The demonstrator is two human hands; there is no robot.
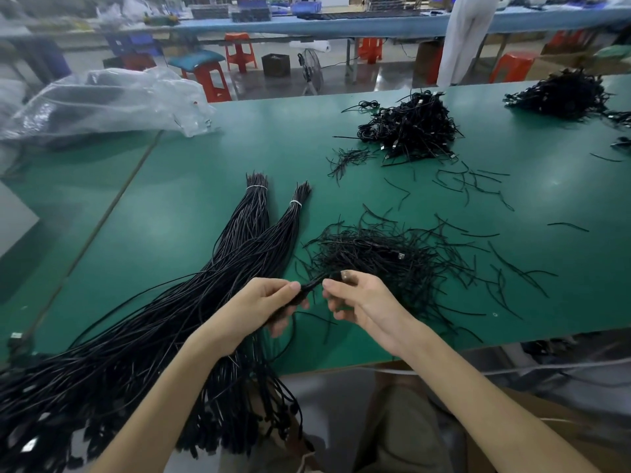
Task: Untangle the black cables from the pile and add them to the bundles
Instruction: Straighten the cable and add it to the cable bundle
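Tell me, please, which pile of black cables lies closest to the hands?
The flat, spread-out pile beside the right hand; both heaped piles sit farther back.

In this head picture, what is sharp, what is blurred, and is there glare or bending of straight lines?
Head view: the left hand, right hand and tangled pile are sharp; the far workbench is soft. Head view: the green table bows at its edges, with a pale sheen at right; the plastic bag shines white.
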